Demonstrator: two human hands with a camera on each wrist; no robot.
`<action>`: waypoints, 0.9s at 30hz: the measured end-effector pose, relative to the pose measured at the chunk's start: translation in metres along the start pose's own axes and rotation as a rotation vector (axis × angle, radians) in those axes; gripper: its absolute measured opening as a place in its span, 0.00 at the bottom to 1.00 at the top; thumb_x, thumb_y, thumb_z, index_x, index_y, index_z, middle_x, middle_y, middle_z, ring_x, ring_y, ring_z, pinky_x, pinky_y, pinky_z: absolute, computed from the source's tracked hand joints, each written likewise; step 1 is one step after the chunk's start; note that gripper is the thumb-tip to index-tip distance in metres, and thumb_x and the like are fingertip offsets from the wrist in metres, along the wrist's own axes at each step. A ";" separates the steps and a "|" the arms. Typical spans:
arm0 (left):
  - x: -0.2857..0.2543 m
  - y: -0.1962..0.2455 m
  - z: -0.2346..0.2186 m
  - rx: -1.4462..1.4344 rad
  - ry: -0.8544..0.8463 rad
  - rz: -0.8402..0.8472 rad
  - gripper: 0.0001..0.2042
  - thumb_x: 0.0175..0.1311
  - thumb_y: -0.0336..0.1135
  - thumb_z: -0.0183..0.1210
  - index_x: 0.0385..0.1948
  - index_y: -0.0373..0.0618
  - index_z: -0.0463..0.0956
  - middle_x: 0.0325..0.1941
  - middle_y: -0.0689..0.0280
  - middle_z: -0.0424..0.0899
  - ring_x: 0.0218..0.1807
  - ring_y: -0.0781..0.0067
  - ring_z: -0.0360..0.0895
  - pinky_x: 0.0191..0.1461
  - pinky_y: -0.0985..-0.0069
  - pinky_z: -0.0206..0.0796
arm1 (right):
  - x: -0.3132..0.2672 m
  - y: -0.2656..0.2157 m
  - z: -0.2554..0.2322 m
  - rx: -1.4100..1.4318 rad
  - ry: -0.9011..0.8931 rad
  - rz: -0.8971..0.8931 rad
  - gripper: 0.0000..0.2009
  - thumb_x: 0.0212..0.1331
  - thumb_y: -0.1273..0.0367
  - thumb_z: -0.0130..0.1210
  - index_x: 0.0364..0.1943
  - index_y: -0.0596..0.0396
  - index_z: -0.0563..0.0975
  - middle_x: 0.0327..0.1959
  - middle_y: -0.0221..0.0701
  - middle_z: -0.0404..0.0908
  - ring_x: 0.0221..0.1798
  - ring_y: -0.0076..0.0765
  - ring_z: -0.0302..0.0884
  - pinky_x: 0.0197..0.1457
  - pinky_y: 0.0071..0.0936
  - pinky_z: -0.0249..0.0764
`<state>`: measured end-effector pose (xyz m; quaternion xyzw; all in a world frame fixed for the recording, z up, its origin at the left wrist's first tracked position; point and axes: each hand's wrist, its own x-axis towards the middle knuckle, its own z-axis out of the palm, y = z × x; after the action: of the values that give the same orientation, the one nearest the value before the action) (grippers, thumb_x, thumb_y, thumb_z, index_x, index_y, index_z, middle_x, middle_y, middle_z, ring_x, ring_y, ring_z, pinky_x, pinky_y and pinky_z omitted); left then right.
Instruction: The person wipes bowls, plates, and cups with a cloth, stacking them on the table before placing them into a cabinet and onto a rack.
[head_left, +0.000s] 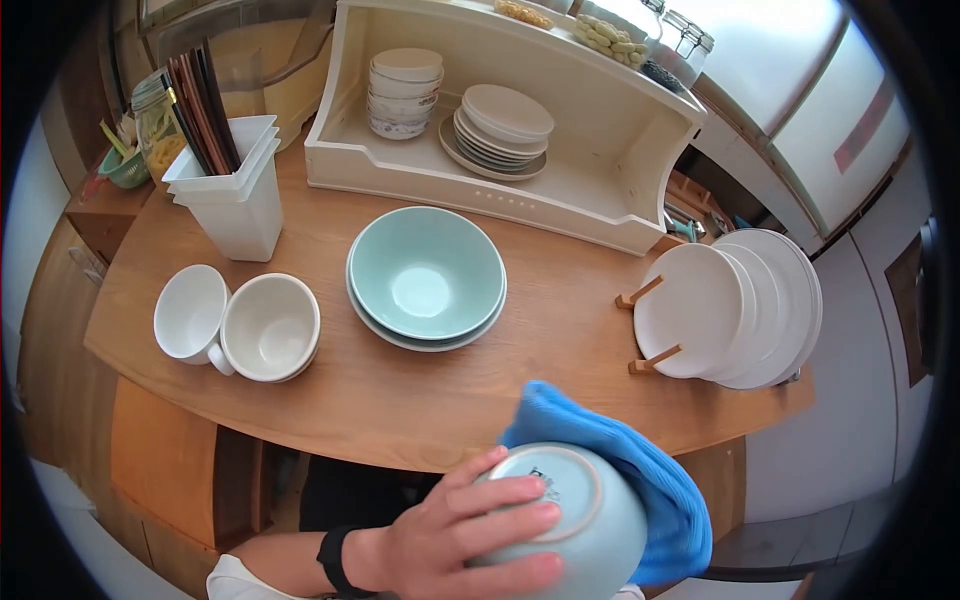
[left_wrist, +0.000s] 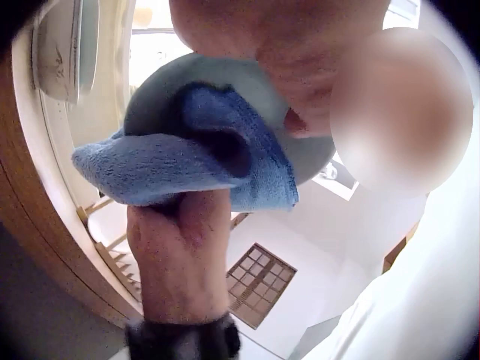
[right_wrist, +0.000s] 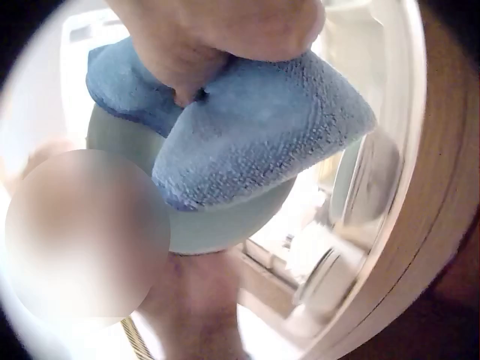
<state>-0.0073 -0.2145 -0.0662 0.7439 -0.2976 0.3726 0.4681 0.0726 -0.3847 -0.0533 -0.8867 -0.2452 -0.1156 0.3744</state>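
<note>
A pale blue-green bowl is held in the air at the table's front edge, its underside towards the head camera. My left hand grips it, fingers spread over the base, with the thumb at the inner side in the left wrist view. A blue cloth wraps over the far rim and into the bowl. My right hand holds that cloth against the bowl's inside; the head view hides this hand behind bowl and cloth.
Two stacked bowls stand mid-table, with white cups and a chopstick holder to the left. Plates stand in a wooden rack at right. Behind, a cream shelf holds small bowls and stacked plates.
</note>
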 end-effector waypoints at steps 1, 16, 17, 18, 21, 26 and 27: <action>-0.004 -0.002 0.004 0.003 0.001 -0.002 0.19 0.64 0.41 0.55 0.55 0.49 0.68 0.61 0.45 0.66 0.61 0.41 0.67 0.66 0.40 0.53 | 0.002 0.003 0.000 0.066 -0.014 -0.058 0.15 0.63 0.64 0.51 0.50 0.57 0.69 0.43 0.47 0.77 0.43 0.47 0.77 0.45 0.40 0.78; -0.023 0.000 0.018 -0.010 0.069 0.026 0.18 0.63 0.40 0.55 0.54 0.49 0.68 0.61 0.43 0.65 0.60 0.38 0.67 0.66 0.39 0.52 | 0.002 0.010 0.029 1.077 0.215 -0.179 0.11 0.61 0.68 0.53 0.43 0.61 0.71 0.44 0.50 0.76 0.47 0.49 0.77 0.48 0.37 0.77; -0.023 -0.001 0.019 -0.009 0.069 0.028 0.18 0.63 0.40 0.55 0.54 0.49 0.68 0.61 0.43 0.65 0.60 0.38 0.67 0.66 0.39 0.52 | -0.016 0.045 0.040 0.883 0.037 -0.033 0.12 0.62 0.68 0.52 0.44 0.60 0.69 0.44 0.52 0.76 0.47 0.49 0.76 0.48 0.39 0.77; -0.026 -0.002 0.021 -0.056 0.130 0.011 0.18 0.63 0.40 0.55 0.54 0.48 0.68 0.61 0.43 0.66 0.60 0.39 0.68 0.66 0.39 0.53 | -0.013 0.049 0.035 0.885 0.028 -0.036 0.12 0.62 0.68 0.52 0.44 0.60 0.69 0.44 0.52 0.76 0.47 0.49 0.76 0.48 0.39 0.77; -0.036 -0.003 0.029 -0.115 0.190 0.016 0.19 0.62 0.40 0.55 0.55 0.47 0.67 0.60 0.43 0.67 0.59 0.40 0.68 0.65 0.39 0.53 | -0.009 0.052 0.026 0.889 -0.029 -0.126 0.12 0.62 0.68 0.52 0.44 0.60 0.69 0.44 0.51 0.76 0.47 0.49 0.76 0.49 0.39 0.77; -0.041 -0.001 0.037 -0.116 0.157 -0.064 0.25 0.57 0.36 0.61 0.56 0.47 0.63 0.59 0.43 0.66 0.59 0.39 0.68 0.66 0.41 0.53 | -0.001 0.046 0.000 0.858 -0.082 -0.288 0.11 0.62 0.67 0.52 0.44 0.60 0.69 0.44 0.50 0.76 0.47 0.48 0.76 0.50 0.39 0.76; -0.042 0.000 0.039 -0.127 0.165 -0.098 0.26 0.56 0.35 0.62 0.57 0.47 0.62 0.60 0.43 0.65 0.60 0.38 0.67 0.66 0.41 0.53 | 0.001 0.044 -0.004 0.849 -0.103 -0.324 0.11 0.63 0.67 0.52 0.44 0.60 0.69 0.44 0.50 0.76 0.47 0.48 0.76 0.51 0.39 0.76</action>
<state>-0.0195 -0.2461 -0.1126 0.6934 -0.2442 0.3895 0.5548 0.0964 -0.4138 -0.0768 -0.6097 -0.4246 -0.0178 0.6690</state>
